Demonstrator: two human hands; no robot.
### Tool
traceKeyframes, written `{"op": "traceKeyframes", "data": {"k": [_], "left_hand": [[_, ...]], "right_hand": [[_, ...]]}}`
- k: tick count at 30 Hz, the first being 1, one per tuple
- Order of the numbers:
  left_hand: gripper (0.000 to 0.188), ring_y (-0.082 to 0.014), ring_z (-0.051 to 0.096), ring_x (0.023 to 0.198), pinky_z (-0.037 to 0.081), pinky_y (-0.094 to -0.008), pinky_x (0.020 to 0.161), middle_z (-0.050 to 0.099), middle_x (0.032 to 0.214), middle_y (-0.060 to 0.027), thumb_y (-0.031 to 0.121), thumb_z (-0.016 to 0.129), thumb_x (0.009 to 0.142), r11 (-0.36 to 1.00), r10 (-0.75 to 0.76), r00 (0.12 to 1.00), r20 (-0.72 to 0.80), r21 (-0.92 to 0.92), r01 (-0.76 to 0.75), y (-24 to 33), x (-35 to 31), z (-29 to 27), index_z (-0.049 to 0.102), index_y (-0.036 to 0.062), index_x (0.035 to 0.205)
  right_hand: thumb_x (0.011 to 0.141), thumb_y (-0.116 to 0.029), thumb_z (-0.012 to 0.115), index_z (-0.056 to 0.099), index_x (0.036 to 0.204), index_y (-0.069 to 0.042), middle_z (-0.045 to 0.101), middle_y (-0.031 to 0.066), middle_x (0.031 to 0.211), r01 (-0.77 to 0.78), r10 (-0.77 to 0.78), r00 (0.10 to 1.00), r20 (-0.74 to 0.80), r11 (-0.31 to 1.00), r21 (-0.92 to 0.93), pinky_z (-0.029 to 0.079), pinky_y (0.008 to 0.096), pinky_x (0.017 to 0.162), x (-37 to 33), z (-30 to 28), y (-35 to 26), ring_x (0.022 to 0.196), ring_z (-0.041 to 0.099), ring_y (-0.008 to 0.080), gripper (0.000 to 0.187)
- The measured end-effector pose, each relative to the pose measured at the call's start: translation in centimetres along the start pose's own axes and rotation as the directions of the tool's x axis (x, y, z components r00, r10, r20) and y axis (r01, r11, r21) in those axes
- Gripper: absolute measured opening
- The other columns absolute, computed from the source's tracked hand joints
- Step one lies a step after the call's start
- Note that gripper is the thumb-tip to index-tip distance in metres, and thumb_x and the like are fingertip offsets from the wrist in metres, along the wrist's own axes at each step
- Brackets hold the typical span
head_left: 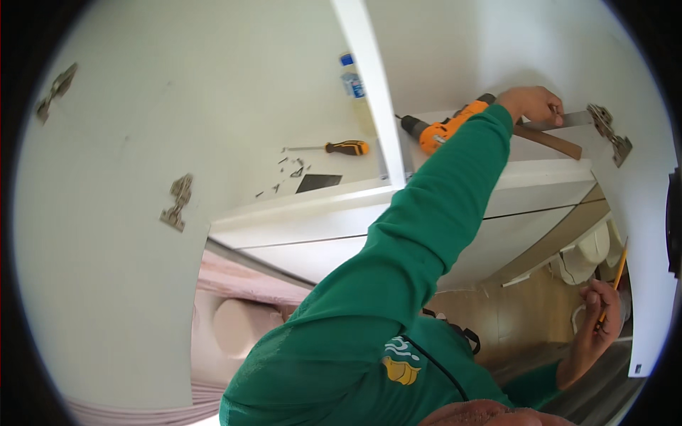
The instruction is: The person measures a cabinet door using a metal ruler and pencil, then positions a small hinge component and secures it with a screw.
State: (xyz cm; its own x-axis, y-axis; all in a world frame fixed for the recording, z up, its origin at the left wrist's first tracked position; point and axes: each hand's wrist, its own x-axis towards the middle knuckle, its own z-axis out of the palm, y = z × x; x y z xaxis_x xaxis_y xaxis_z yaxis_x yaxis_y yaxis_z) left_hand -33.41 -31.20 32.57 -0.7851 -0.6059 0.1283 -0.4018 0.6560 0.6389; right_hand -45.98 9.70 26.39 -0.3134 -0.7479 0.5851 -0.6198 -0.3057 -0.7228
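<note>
My left arm, in a green sleeve, reaches across to the far right, over the white cabinet's shelf. My left hand [534, 105] is closed, its fingertips pinched together; what they hold, if anything, I cannot make out. Close by lie a grey metal piece [574, 119] and a flat brown bar [550, 140], both partly hidden. An orange and black cordless drill [442, 132] rests on the shelf beside my wrist, partly covered by the sleeve. Lower right, my right hand [600, 316] is closed around a yellow pencil [621, 266], its tip pointing up.
A white upright divider [371, 78] splits the cabinet. Left of it are a screwdriver [347, 148], several loose screws [297, 172], a dark flat plate [319, 183] and a bottle [353, 82]. Metal hinges [177, 204] sit on the left door, another hinge [611, 135] on the right.
</note>
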Motion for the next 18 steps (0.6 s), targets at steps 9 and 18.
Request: {"op": "traceKeyframes", "data": {"k": [9, 18], "left_hand": [[0.022, -0.0297, 0.069, 0.093, 0.055, -0.0416, 0.081, 0.073, 0.106, -0.0112, 0.021, 0.061, 0.098, 0.921, 0.235, 0.845, -0.481, -0.167, -0.352, 5.6, -7.7, -1.9, 0.064, 0.0028, 0.110], [0.029, -0.0335, 0.066, 0.073, 0.054, -0.0459, 0.061, 0.069, 0.092, -0.0185, 0.010, 0.062, 0.086, 0.764, 0.573, 0.738, -0.357, 0.560, -0.322, 20.0, -19.7, -0.9, 0.061, -0.0030, 0.111]], "right_hand": [[0.104, -0.011, 0.060, 0.066, 0.112, 0.003, 0.066, 0.0090, 0.090, 0.086, -0.103, 0.991, 0.086, 0.979, 0.184, 0.049, 0.0277, 0.081, 0.4, 3.4, -0.3, 0.083, 0.062, 0.0159, 0.017], [0.109, -0.053, 0.041, 0.057, 0.137, 0.004, 0.066, 0.0133, 0.094, 0.316, -0.310, 0.944, -0.117, 0.734, 0.602, 0.049, 0.0339, 0.072, 1.6, 2.5, 2.7, 0.081, 0.062, 0.0222, 0.065]]}}
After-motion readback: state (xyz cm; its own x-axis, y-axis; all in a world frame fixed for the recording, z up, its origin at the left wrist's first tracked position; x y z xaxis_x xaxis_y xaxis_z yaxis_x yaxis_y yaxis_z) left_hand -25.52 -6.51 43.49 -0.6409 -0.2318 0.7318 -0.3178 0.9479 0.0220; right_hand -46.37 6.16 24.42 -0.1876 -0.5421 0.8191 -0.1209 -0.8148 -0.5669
